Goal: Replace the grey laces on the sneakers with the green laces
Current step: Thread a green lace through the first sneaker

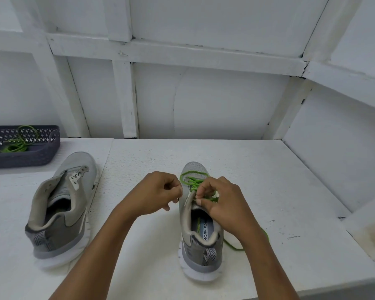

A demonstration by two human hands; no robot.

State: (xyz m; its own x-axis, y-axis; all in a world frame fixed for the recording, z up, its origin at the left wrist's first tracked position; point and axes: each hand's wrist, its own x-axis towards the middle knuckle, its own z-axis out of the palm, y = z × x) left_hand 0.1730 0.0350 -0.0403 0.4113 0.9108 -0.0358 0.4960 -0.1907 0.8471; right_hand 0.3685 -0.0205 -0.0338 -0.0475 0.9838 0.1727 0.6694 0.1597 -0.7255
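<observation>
Green lace (193, 182), pinched by the right hand (223, 206) (left hand (156, 193) curled, hold unclear), may slip out if tugged unevenly.

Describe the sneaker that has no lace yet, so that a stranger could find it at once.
On the white table, find the dark basket at the far left edge. Close beside it stands a grey sneaker. Unlike the other sneaker on the right, threaded with a green lace, its eyelets are bare.
</observation>
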